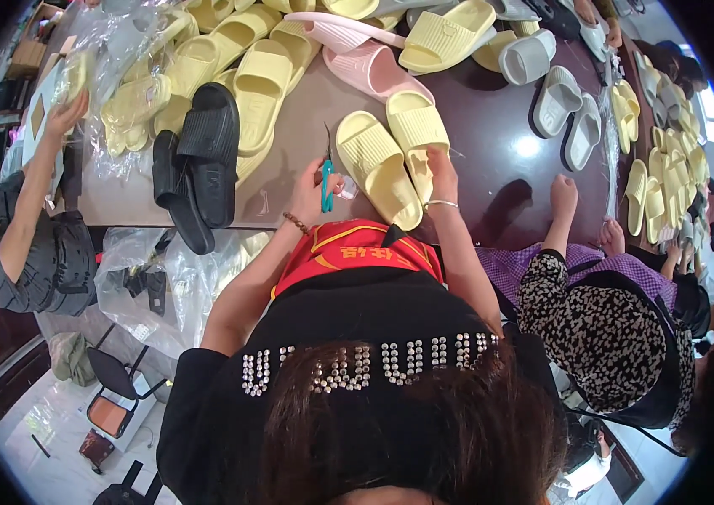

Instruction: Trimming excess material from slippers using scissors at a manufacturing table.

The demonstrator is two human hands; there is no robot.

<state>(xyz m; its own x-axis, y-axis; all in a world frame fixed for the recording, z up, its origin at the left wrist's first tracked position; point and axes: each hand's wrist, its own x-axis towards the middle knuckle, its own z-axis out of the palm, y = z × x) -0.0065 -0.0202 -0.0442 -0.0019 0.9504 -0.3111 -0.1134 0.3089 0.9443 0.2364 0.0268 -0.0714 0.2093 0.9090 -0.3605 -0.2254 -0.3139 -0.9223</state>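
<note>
In my left hand (308, 195), fingers closed, are small thread snips (327, 187) with a teal handle; their thin dark blade points away from me. A beaded bracelet circles that wrist. My right hand (443, 175) grips the heel end of a pale yellow slide sandal (418, 128), tilted on the table. Against its left side rests a matching yellow slide (374, 164), whose heel reaches the table's near edge. A small clear piece (346, 187) shows beside my left fingers; I cannot make out what it is.
Black slides (212, 147) lie left of my left hand, overhanging the table edge. Yellow slides (266, 80), pink slides (371, 67) and grey slides (557, 101) crowd the far side. Clear plastic bags (151, 286) hang at the left. Co-workers sit on both sides, one hand (564, 198) resting nearby.
</note>
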